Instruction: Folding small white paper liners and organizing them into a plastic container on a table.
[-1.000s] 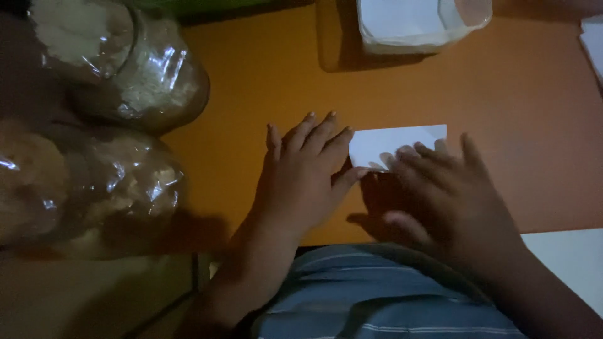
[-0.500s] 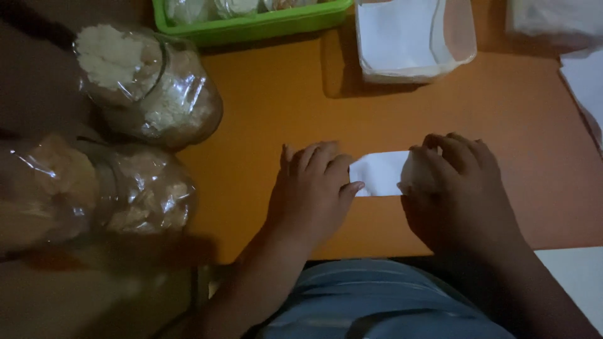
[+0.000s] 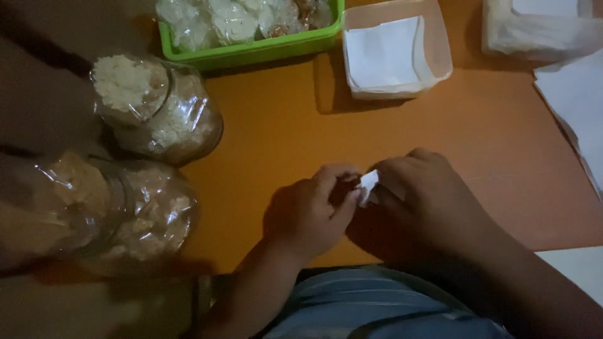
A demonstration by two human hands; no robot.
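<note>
A small white piece of paper (image 3: 369,186) is pinched between both my hands over the near part of the orange table (image 3: 490,144). My left hand (image 3: 311,210) curls around its left end with the fingers closed. From the right, my right hand (image 3: 427,194) covers the paper, so only a small white corner shows between the fingertips. Whether the paper is folded or rolled is hidden by my fingers.
Two clear plastic jars (image 3: 154,110) (image 3: 113,210) with pale crumbly contents lie at the left. A green tray (image 3: 251,47) of wrapped items and a clear box (image 3: 396,56) holding white paper squares stand at the back. White sheets (image 3: 575,100) lie at the right edge.
The paper lay flat and stretched out under my fingers before; now both hands have closed together on it, leaving only a corner showing. The view has tilted toward the back of the table.
</note>
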